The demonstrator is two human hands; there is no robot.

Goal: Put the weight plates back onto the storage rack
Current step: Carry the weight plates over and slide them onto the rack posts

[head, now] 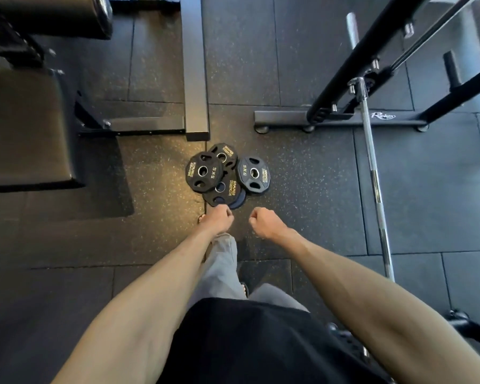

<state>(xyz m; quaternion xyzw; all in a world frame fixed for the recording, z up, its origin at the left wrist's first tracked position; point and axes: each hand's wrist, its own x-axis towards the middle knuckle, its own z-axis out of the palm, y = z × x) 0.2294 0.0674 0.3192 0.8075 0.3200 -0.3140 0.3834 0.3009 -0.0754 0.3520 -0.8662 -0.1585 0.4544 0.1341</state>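
Several black 5 kg weight plates lie in a loose overlapping pile (pixel 224 176) on the rubber floor ahead of me. One plate (pixel 252 174) lies flat at the pile's right side. A black storage rack (pixel 344 117) with steel pegs stands at the right, its base bar on the floor. My left hand (pixel 218 220) hangs just short of the nearest plate, fingers curled, holding nothing. My right hand (pixel 263 221) hangs beside it, also curled and empty. Both arms reach forward and down.
A black bench and machine frame (pixel 196 79) fill the left and top. A steel barbell (pixel 374 178) lies along the floor at the right, leaning from the rack. My leg in grey trousers (pixel 222 267) steps toward the pile.
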